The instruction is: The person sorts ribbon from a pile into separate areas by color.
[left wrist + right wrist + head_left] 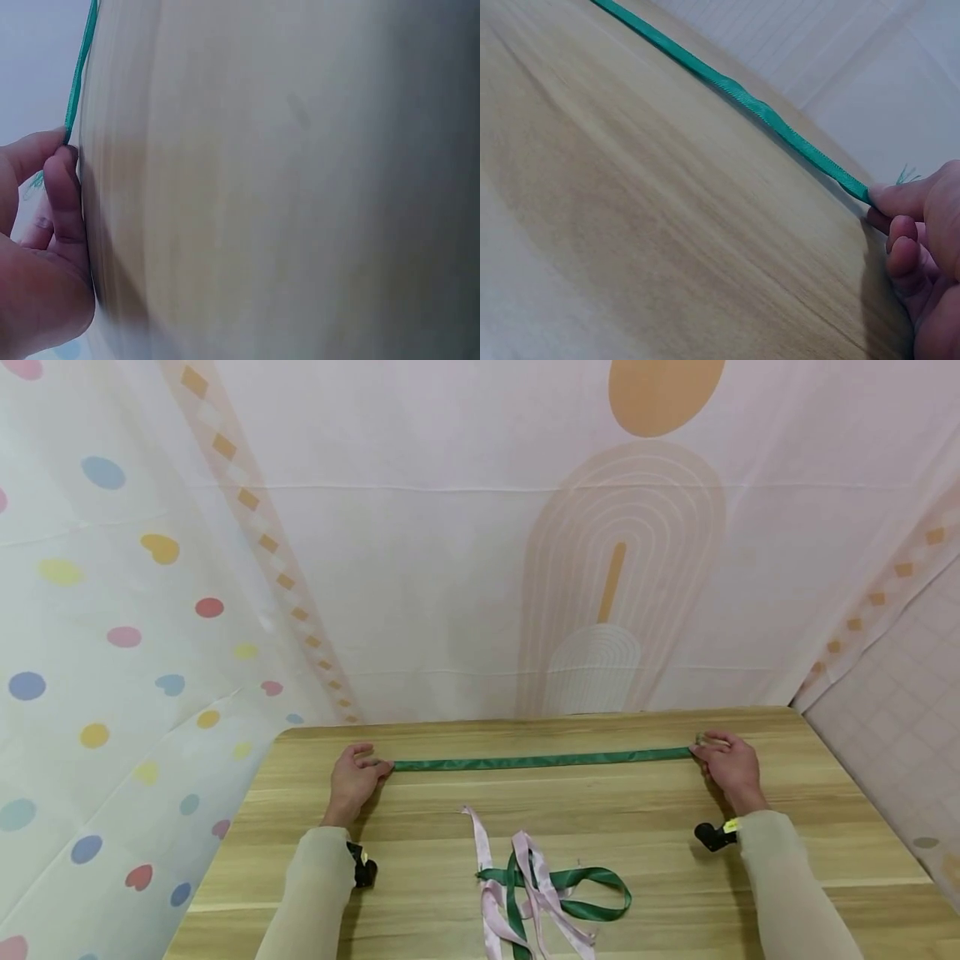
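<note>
Two hands [352, 779] [731, 766], one taut green ribbon [540, 762] between.

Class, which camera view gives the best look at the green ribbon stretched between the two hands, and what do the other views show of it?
The head view: it shows the whole green ribbon taut across the table, pinched by the left hand and right hand. The right wrist view shows one long stretch, the left wrist view only a thin edge.

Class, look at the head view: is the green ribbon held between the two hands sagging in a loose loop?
No, the green ribbon runs in a straight, taut line from the left hand to the right hand.
</note>
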